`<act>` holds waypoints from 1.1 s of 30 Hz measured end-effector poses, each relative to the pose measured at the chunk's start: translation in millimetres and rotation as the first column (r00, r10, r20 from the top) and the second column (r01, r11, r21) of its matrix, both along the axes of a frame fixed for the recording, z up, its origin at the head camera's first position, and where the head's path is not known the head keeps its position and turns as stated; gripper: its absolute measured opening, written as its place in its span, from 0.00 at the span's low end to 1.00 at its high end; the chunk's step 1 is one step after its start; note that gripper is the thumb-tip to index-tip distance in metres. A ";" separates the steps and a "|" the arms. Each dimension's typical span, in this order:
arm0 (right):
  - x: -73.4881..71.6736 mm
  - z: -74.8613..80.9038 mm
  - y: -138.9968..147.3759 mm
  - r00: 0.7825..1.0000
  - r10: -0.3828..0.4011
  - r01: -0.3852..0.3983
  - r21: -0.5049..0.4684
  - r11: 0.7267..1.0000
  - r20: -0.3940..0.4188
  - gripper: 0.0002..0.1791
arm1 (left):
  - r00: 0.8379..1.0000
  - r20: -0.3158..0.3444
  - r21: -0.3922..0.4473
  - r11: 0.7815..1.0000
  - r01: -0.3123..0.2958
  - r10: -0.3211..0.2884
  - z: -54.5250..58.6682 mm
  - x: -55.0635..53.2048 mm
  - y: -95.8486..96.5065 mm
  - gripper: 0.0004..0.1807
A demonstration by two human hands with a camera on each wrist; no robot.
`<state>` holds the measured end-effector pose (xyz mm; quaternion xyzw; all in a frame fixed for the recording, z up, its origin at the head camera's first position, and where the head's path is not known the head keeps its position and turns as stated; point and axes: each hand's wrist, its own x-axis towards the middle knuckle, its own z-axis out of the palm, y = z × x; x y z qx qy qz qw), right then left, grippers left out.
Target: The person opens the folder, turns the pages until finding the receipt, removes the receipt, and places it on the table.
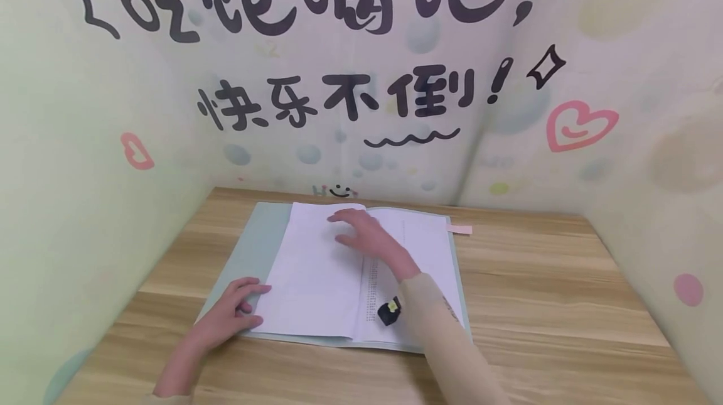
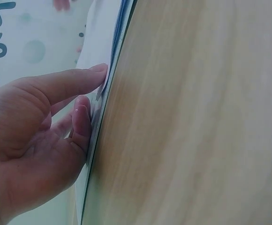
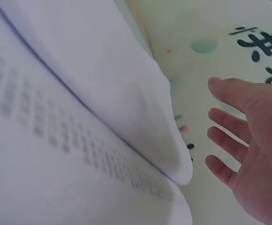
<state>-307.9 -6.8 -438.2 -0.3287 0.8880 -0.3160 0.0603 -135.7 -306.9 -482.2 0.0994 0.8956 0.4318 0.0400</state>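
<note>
A booklet with a pale blue-green cover point(image 1: 248, 245) lies spread on the table. Its left white page point(image 1: 319, 273) is blank, while the right page point(image 1: 426, 248) carries a column of small print beside the fold. At the lower left corner of the page, my left hand point(image 1: 228, 311) rests with loosely bent fingers; in the left wrist view its thumb point(image 2: 86, 80) touches the page edge. My right hand point(image 1: 364, 232) is over the upper part of the pages near the fold, fingers spread and holding nothing. In the right wrist view its fingers point(image 3: 227, 143) stand apart from the paper.
A pink tab point(image 1: 460, 229) sticks out at the booklet's right edge. Beside the right sleeve point(image 1: 446, 336) is a small black item point(image 1: 388, 312) with a yellow flower. The wooden table point(image 1: 553, 304) meets a decorated wall point(image 1: 350, 160) with black lettering behind the booklet.
</note>
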 end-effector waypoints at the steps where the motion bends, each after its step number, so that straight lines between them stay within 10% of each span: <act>1: 1.5 -0.7 8.8 0.999 -0.034 0.034 -0.035 0.999 0.010 0.24 | 1.000 -0.001 0.000 1.000 0.001 -0.001 0.2 0.4 0.0 0.30; 15: 20.3 -28.0 124.0 0.916 -0.396 0.399 -0.274 0.875 0.071 0.27 | 1.000 -0.021 -0.002 1.000 -0.004 0.004 5.4 3.7 1.0 0.30; 27: 49.6 -53.1 173.2 0.761 -0.599 0.648 -0.242 0.722 0.248 0.33 | 0.999 -0.026 -0.008 1.000 0.020 -0.021 3.3 5.5 2.3 0.29; 33: 50.7 -57.9 179.9 0.741 -0.614 0.665 -0.170 0.727 0.273 0.36 | 1.000 -0.018 -0.009 1.000 0.008 -0.008 3.7 2.8 2.4 0.29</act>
